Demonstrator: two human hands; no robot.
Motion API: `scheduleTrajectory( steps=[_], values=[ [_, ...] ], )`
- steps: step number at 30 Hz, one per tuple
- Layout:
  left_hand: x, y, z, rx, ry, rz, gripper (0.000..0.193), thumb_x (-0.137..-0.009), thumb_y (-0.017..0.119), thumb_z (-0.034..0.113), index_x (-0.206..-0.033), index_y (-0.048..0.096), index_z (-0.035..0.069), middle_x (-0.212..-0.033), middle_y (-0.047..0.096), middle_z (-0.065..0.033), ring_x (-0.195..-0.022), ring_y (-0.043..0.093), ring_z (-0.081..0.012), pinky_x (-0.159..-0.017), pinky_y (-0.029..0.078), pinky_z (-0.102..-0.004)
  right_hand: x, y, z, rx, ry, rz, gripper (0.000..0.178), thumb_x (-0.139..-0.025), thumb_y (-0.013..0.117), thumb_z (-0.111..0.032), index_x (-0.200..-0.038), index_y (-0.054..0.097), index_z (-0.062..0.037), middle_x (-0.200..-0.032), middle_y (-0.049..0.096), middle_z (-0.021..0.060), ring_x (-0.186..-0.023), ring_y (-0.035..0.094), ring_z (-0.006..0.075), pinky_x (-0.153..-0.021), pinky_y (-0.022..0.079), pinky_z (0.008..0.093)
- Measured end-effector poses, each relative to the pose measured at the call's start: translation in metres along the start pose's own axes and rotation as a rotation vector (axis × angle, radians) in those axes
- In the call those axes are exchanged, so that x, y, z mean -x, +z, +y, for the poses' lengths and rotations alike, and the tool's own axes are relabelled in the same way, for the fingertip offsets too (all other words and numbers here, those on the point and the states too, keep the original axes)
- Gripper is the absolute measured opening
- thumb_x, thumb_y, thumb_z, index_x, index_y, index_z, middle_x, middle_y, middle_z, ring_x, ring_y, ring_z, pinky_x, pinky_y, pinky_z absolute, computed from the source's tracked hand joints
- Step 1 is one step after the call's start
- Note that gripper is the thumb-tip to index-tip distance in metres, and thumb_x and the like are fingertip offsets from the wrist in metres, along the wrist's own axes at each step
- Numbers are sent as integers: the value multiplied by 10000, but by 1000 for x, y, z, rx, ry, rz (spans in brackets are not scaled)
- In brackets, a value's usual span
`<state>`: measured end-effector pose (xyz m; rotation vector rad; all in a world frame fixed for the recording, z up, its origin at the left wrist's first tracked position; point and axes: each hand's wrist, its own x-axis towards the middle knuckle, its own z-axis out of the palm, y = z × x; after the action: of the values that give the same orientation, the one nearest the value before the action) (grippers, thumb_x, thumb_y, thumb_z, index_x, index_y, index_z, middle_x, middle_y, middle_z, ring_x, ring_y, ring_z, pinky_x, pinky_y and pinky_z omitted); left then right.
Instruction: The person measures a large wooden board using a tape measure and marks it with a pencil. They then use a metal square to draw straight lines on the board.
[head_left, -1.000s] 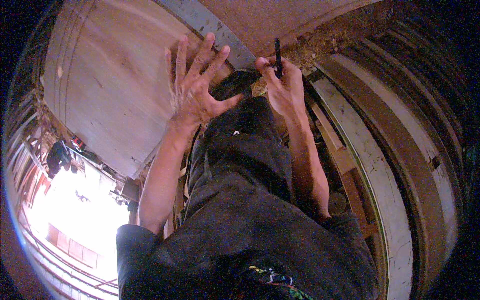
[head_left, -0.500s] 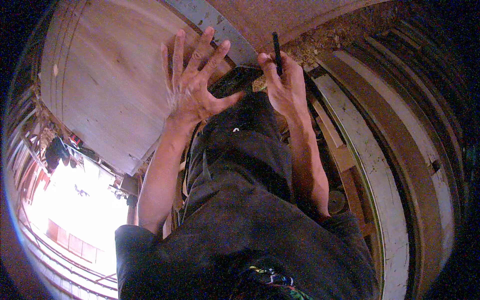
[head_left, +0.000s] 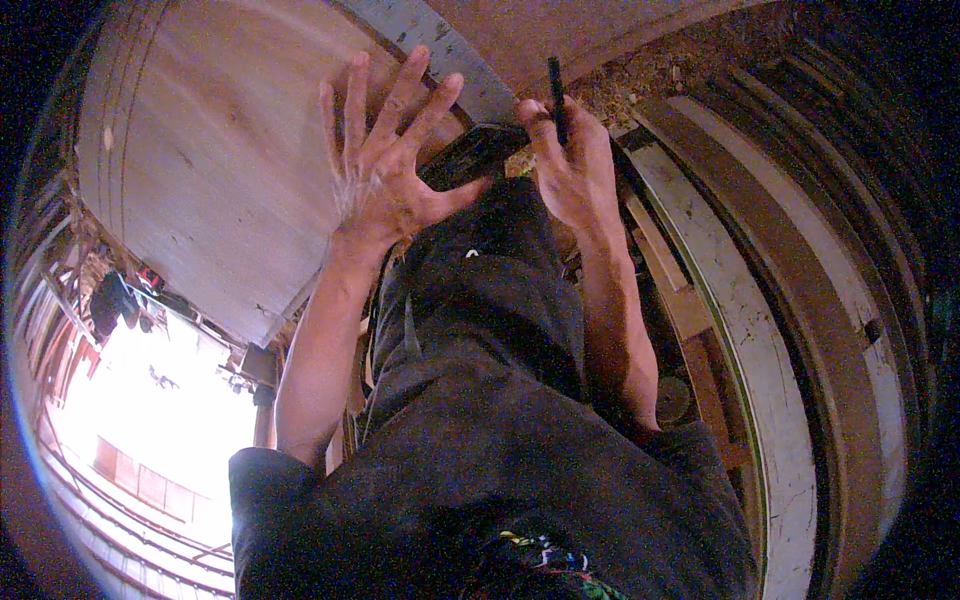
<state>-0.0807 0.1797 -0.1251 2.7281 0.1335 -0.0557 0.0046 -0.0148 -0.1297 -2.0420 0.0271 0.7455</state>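
Pen-like stick (head_left: 555,85), black, probably light, stiff and best held mid-shaft, is pinched between thumb and fingers of the right hand (head_left: 580,172), beyond the right edge of the plywood panel (head_left: 220,200); the left hand (head_left: 385,190) is splayed wide before that edge, contact unclear.

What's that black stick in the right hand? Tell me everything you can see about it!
The black stick is slim, straight and dark all over, a bit like a pen, though the picture is too grainy to tell exactly what it is or what it's made of. The right hand holds it between thumb and fingers. It points toward the top of the picture, leaning slightly left, with its upper end poking out past the thumb. Its lower end is down in the grip, so some may be hidden.
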Motion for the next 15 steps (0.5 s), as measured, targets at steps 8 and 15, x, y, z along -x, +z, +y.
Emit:
scheduleTrajectory(
  steps=[8, 15],
  values=[
    [-1, 5, -3, 41, 30, 55, 916, -729, 746, 763, -1530, 559, 361, -1691, 389, 49, -1585, 204, -431, -1257, 81, -699, 0, 1, -2, -62, 16, 37, 199, -1046, 658, -205, -963, 694, -27, -831, 660, 7, -815, 576, 105, -726, 455, 284],
    [-1, 5, 0, 48, 11, 38, 924, -696, 813, 690, -1521, 564, 358, -1680, 407, 39, -1578, 219, -441, -1257, 76, -701, 7, -24, -39, -233, -265, 302, 315, -1099, 570, -228, -897, 689, -19, -845, 678, 19, -796, 593, 113, -714, 461, 275]
  ],
)
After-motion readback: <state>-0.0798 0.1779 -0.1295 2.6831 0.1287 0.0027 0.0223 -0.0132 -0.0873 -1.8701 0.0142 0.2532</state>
